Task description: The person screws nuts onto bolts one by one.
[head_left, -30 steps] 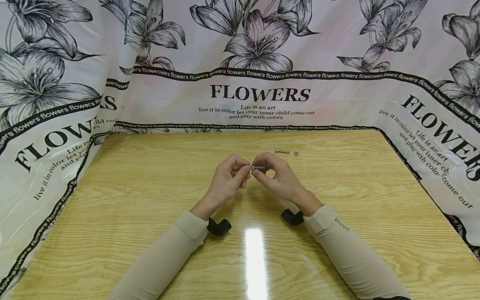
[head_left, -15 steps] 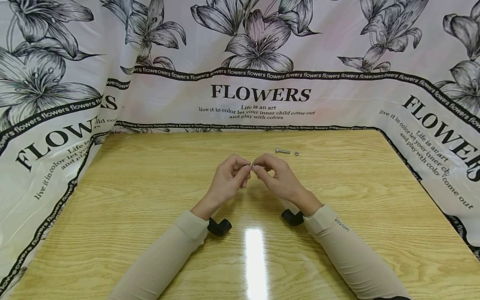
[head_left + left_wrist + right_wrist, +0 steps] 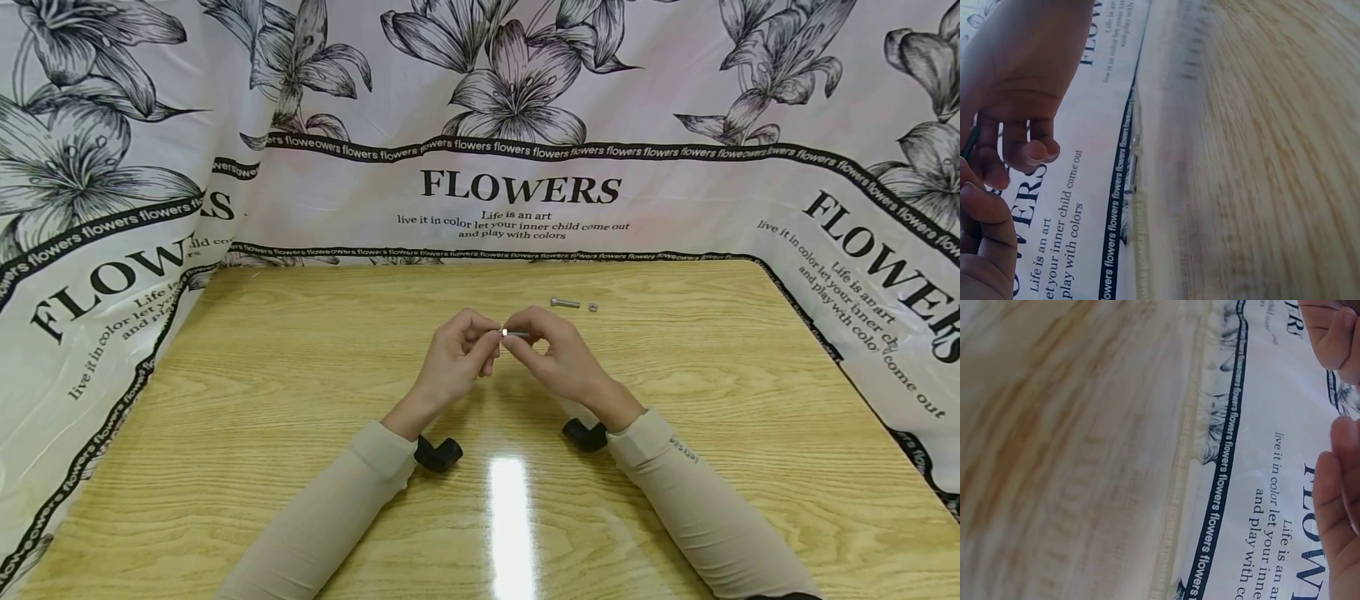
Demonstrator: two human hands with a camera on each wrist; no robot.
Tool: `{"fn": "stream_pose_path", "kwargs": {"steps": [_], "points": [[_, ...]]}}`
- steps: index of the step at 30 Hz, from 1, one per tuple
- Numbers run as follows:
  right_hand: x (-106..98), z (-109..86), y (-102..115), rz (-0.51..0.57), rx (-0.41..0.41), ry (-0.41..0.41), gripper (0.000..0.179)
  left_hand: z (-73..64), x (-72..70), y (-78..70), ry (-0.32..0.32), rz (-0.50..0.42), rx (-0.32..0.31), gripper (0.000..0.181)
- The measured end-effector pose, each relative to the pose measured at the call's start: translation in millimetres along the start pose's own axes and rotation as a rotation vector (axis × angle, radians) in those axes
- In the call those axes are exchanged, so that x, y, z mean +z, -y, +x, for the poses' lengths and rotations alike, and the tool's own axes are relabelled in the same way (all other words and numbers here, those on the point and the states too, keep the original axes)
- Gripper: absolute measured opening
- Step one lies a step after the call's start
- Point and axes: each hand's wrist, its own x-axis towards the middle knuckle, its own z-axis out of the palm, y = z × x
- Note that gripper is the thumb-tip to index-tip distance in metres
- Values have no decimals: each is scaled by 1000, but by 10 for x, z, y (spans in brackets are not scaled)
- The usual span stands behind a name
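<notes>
A small metal bolt point(image 3: 519, 335) with a nut point(image 3: 505, 332) on it is held between the two hands, above the wooden table. My left hand point(image 3: 457, 358) pinches its left end between thumb and forefinger, hiding that end. The thumb and forefinger of my right hand point(image 3: 555, 354) are at the nut, and the shaft points into the curl of that hand. In the left wrist view the right hand point(image 3: 1019, 94) is above and the left hand point(image 3: 988, 231) below, with the slim dark shaft point(image 3: 971, 142) at the image edge.
Beyond the hands lie a loose bolt point(image 3: 566, 302) and a loose nut point(image 3: 593, 307) on the table point(image 3: 300, 350). Black wrist mounts point(image 3: 438, 455) stick out beside the cuffs. A flower-print cloth point(image 3: 517, 200) walls the table at the back and sides.
Half a second ago the right fingertips were drawn in against the left ones, covering the nut and shaft. They are now spread a little and both show again. The left hand stays still.
</notes>
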Motion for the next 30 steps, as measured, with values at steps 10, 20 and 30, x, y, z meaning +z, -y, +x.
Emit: {"fn": "stream_pose_path", "kwargs": {"steps": [10,20,30], "points": [[-23,2,12,-4,42,17,11,10,-1,-1,2,-1,15,11],[-51,-2,14,2,44,10,8,14,-26,3,-27,9,0,11],[-78,2,3,-8,25,-18,8,17,-47,-13,-34,4,21,11]]}}
